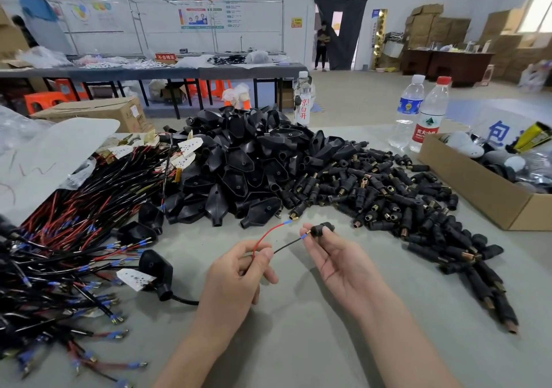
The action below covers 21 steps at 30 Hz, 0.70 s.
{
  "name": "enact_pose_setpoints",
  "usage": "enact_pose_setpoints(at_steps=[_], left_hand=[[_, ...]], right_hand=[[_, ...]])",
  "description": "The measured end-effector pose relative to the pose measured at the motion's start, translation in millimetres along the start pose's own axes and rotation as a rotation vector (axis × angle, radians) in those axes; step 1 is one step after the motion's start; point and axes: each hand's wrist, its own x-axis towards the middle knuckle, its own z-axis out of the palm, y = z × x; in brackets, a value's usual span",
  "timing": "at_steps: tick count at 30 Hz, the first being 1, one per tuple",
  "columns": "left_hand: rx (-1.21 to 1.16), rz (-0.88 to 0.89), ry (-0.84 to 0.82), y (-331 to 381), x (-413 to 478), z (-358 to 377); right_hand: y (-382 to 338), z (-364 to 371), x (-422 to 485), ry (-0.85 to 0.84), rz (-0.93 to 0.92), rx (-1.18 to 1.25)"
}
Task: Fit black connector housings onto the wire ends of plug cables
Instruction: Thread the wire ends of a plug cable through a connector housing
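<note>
My left hand (239, 280) grips a plug cable near its split end, where a red wire (265, 235) arcs up and a black wire (288, 245) runs right, both tipped with blue sleeves. My right hand (334, 256) pinches a small black connector housing (321, 228) at its fingertips, with the black wire's blue tip touching its brass opening. The cable's black plug (156, 271) lies on the table to the left, with a white tag. A heap of small housings (388, 202) spreads to the right.
A pile of larger black plug shells (239, 160) sits centre back. Bundled red and black cables (68, 253) cover the left. A cardboard box (478, 190) stands at right, with two water bottles (421, 116) behind it and a third bottle (302, 101) further back.
</note>
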Motion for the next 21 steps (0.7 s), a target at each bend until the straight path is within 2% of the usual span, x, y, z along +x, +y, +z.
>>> enact_pose_setpoints(at_steps=[21], left_hand=[[0.039, -0.01, -0.015, -0.3, 0.3, 2.2]], right_hand=[[-3.0, 0.0, -4.0, -0.011, -0.025, -0.153]])
